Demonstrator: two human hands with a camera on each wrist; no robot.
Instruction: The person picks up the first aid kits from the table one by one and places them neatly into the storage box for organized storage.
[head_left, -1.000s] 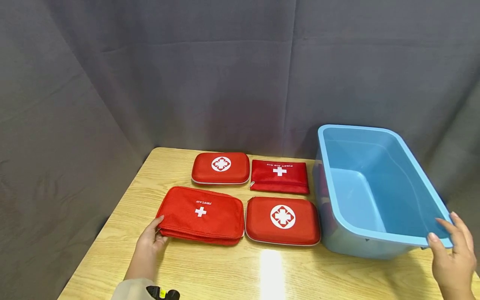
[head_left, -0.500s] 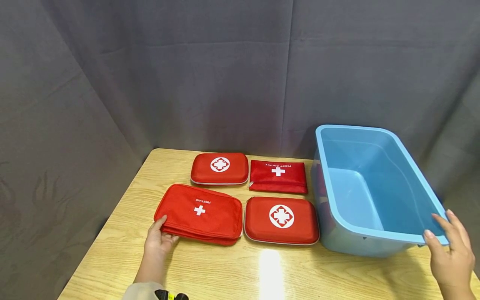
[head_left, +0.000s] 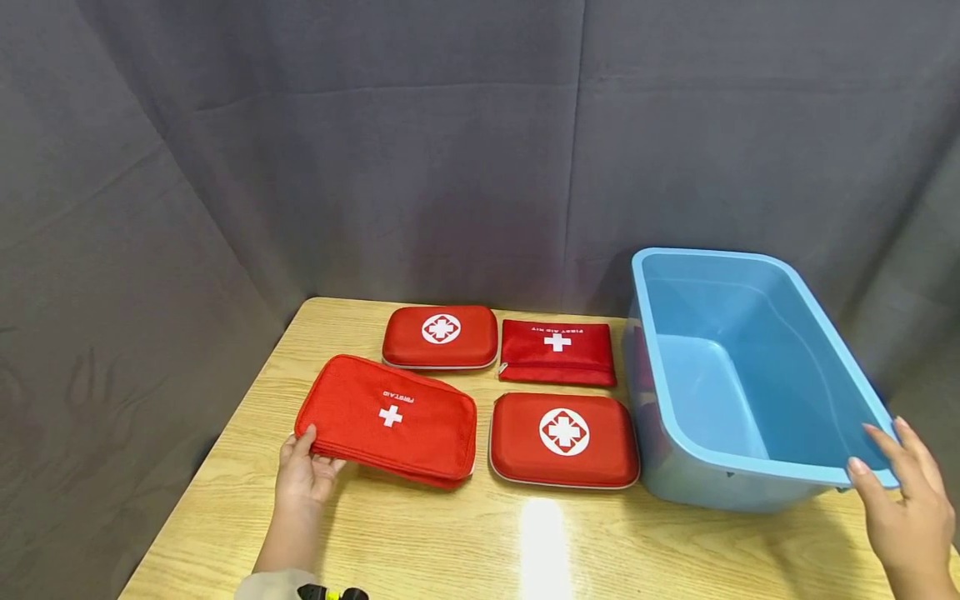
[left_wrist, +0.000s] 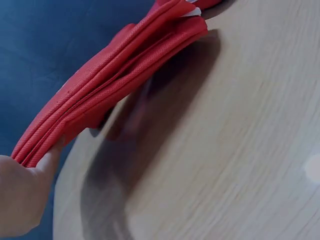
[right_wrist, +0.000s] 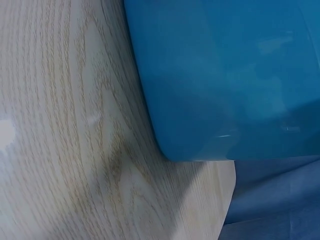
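Note:
My left hand (head_left: 303, 475) pinches the near left corner of a soft red first aid pouch (head_left: 427, 429), thumb on top. The left wrist view shows the pouch (left_wrist: 107, 75) edge-on and raised, its shadow on the wood below. At the far right my right hand (head_left: 907, 500) holds the near right corner of a blue plastic bin (head_left: 675, 408), fingers over the rim and thumb outside. Only the bin's outer wall (right_wrist: 225, 80) shows in the right wrist view; the hand is out of that picture.
Two hard red first aid cases, one at the back (head_left: 405, 333) and one in front (head_left: 517, 437), lie on the wooden table (head_left: 435, 542). A flat red zip pouch (head_left: 592, 354) lies between the back case and the bin. Grey curtain (head_left: 450, 167) hangs behind.
My left hand has raised the left end of the red pouch and shifted it slightly left. The right hand stays on the bin's rim, and the other kits have not moved.

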